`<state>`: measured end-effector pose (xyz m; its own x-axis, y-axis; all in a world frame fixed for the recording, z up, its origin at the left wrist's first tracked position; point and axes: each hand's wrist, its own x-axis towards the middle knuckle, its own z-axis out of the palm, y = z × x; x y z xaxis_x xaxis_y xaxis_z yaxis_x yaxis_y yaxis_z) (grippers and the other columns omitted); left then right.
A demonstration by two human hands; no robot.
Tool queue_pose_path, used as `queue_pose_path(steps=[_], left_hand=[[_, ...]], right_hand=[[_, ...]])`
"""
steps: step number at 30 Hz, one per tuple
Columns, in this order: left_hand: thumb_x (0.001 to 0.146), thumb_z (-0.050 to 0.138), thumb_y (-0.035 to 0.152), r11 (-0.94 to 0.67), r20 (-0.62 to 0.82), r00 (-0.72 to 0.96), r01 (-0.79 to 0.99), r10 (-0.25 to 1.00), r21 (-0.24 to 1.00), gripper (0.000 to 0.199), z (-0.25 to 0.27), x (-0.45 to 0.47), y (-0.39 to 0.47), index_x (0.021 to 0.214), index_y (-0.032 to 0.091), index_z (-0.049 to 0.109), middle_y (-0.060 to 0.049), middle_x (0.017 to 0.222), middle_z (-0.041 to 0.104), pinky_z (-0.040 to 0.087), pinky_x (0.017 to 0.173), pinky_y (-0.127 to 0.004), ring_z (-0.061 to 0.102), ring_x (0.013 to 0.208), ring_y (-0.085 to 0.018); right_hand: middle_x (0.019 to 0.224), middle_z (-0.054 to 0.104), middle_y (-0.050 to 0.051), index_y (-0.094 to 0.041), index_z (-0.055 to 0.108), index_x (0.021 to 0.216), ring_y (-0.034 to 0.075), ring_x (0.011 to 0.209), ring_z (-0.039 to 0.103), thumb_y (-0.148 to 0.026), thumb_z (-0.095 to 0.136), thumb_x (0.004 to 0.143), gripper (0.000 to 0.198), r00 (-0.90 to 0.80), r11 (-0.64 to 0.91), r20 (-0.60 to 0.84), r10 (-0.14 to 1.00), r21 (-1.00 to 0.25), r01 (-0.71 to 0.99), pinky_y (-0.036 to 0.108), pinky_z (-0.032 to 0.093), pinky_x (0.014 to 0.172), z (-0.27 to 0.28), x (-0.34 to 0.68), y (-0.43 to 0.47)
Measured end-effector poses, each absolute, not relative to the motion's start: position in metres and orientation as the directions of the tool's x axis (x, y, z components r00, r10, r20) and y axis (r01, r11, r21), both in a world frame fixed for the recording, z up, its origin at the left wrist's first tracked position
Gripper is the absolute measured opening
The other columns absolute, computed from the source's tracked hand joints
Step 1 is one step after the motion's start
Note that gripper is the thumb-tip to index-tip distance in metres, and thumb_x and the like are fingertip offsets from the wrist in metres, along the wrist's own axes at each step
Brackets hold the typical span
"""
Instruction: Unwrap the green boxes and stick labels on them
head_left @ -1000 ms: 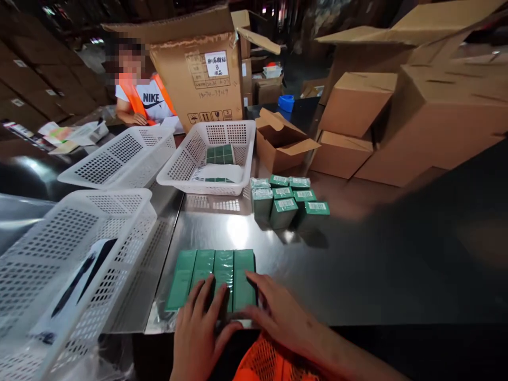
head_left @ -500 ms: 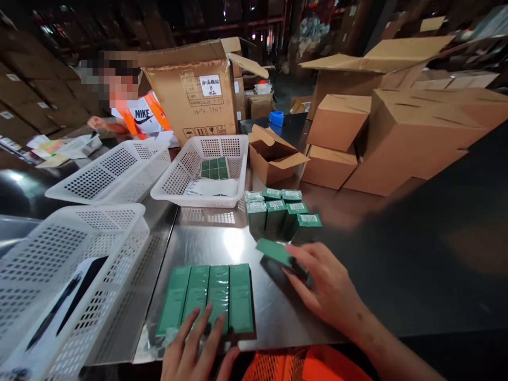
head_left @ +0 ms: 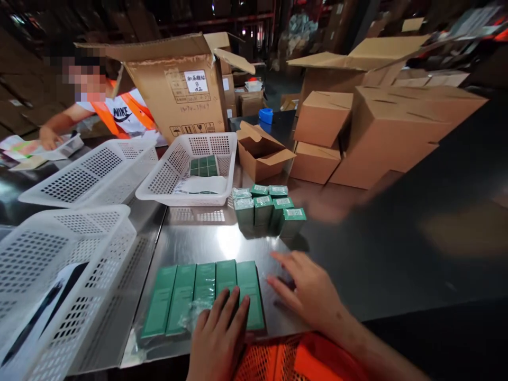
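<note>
A row of several flat green boxes [head_left: 206, 283] lies side by side at the table's near edge. My left hand [head_left: 220, 328] rests on the right part of the row with its fingers stretched out and apart. By that hand, some crumpled clear plastic film [head_left: 194, 313] covers part of the boxes. Just right of the row, my right hand [head_left: 304, 286] holds nothing; its thumb and fingers are spread. Beyond it stands a cluster of upright green boxes [head_left: 263, 211], with white barcode labels on their tops.
White perforated baskets [head_left: 145, 191] stand left and ahead, one holding green boxes and paper. An open small carton [head_left: 262, 166] and stacked brown cartons [head_left: 397, 135] are at the back right. Behind a large carton [head_left: 182, 100], a person in an orange vest [head_left: 137, 108] reaches left.
My right hand has set its green box at the row's right end and let go. My left hand has slid right along the boxes. The view has shifted slightly right.
</note>
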<state>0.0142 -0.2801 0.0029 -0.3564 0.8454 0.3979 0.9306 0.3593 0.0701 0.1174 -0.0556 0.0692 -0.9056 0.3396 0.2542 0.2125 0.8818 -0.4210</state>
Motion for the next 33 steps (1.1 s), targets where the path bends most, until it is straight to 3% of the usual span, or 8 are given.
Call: queue_pose_path(steps=[2, 5, 10, 13, 18, 24, 28, 33], left_hand=[[0.086, 0.073, 0.043, 0.371, 0.399, -0.387, 0.921, 0.831, 0.120, 0.043, -0.001, 0.016, -0.279, 0.128, 0.033, 0.066, 0.000, 0.133, 0.069, 0.043, 0.080, -0.037, 0.064, 0.116, -0.026], [0.081, 0.078, 0.043, 0.379, 0.403, -0.405, 0.914, 0.821, 0.146, 0.053, -0.003, 0.018, -0.279, 0.131, 0.032, 0.064, 0.000, 0.134, 0.068, 0.044, 0.080, -0.037, 0.065, 0.114, -0.026], [0.086, 0.071, 0.047, 0.400, 0.454, -0.437, 0.899, 0.777, 0.180, 0.046, -0.008, 0.021, -0.278, 0.129, 0.032, 0.065, 0.002, 0.133, 0.069, 0.042, 0.082, -0.037, 0.063, 0.114, -0.024], [0.095, 0.060, 0.041, 0.391, 0.480, -0.406, 0.910, 0.778, 0.136, 0.038, -0.008, 0.021, -0.278, 0.131, 0.029, 0.063, 0.000, 0.134, 0.069, 0.041, 0.082, -0.038, 0.061, 0.117, -0.025], [0.094, 0.057, 0.033, 0.377, 0.405, -0.389, 0.919, 0.827, 0.112, 0.040, 0.005, 0.019, -0.274, 0.133, 0.026, 0.062, -0.004, 0.139, 0.064, 0.041, 0.088, -0.036, 0.054, 0.124, -0.026], [0.093, 0.057, 0.045, 0.277, 0.363, -0.296, 0.955, 0.884, 0.104, 0.059, 0.026, 0.021, -0.252, 0.146, 0.020, 0.049, -0.009, 0.147, 0.057, 0.039, 0.095, -0.037, 0.048, 0.132, -0.028], [0.089, 0.057, 0.062, 0.221, 0.363, -0.238, 0.971, 0.901, 0.088, 0.072, 0.034, 0.028, -0.233, 0.145, 0.017, 0.050, -0.010, 0.146, 0.058, 0.041, 0.090, -0.037, 0.051, 0.128, -0.030], [0.091, 0.061, 0.051, 0.153, 0.370, -0.169, 0.986, 0.913, 0.071, 0.049, 0.028, 0.042, -0.217, 0.132, 0.023, 0.063, 0.000, 0.138, 0.066, 0.041, 0.084, -0.037, 0.053, 0.125, -0.026]], right_hand=[[0.135, 0.055, 0.019, -0.011, 0.053, 0.140, 0.036, 0.124, 0.051, -0.033, 0.071, 0.090, 0.057, -0.860, 0.966, 0.444, 0.253, -0.168, 0.198, 0.050, 0.046, 0.100, 0.087, 0.103, -0.016], [0.153, 0.038, 0.017, -0.011, 0.043, 0.148, 0.038, 0.142, 0.029, -0.027, 0.080, 0.081, 0.078, -0.920, 0.977, 0.357, 0.161, 0.075, 0.200, 0.052, 0.039, 0.107, 0.103, 0.077, 0.024], [0.117, 0.060, 0.016, -0.011, 0.049, 0.145, 0.034, 0.109, 0.054, -0.004, 0.077, 0.069, 0.081, -0.966, 0.957, 0.239, 0.095, 0.244, 0.154, 0.043, 0.048, 0.089, 0.105, 0.072, 0.028], [0.108, 0.056, 0.013, -0.017, 0.060, 0.133, 0.031, 0.093, 0.055, -0.017, 0.083, 0.065, 0.071, -0.925, 0.960, 0.301, 0.233, 0.079, 0.267, 0.035, 0.051, 0.068, 0.095, 0.098, 0.024], [0.105, 0.058, 0.010, -0.019, 0.063, 0.122, 0.028, 0.090, 0.062, -0.060, 0.068, 0.079, 0.059, -0.658, 0.642, 0.239, 0.714, -0.598, 0.480, 0.037, 0.054, 0.073, 0.060, 0.148, 0.005], [0.068, 0.060, 0.000, -0.021, 0.064, 0.089, 0.020, 0.058, 0.057, -0.069, 0.056, 0.091, 0.049, -0.772, 0.177, -0.332, 0.543, -0.853, 0.491, 0.026, 0.043, 0.049, 0.043, 0.178, -0.045], [0.067, 0.058, 0.003, -0.020, 0.061, 0.083, 0.022, 0.061, 0.058, -0.075, 0.047, 0.091, 0.057, -0.593, 0.129, -0.222, 0.774, -0.862, 0.491, 0.029, 0.046, 0.052, 0.042, 0.186, -0.026], [0.099, 0.064, 0.017, -0.016, 0.074, 0.095, 0.039, 0.092, 0.060, -0.074, 0.032, 0.095, 0.072, -0.699, 0.676, 0.086, 0.710, -0.360, 0.642, 0.060, 0.050, 0.079, 0.020, 0.191, -0.024]])
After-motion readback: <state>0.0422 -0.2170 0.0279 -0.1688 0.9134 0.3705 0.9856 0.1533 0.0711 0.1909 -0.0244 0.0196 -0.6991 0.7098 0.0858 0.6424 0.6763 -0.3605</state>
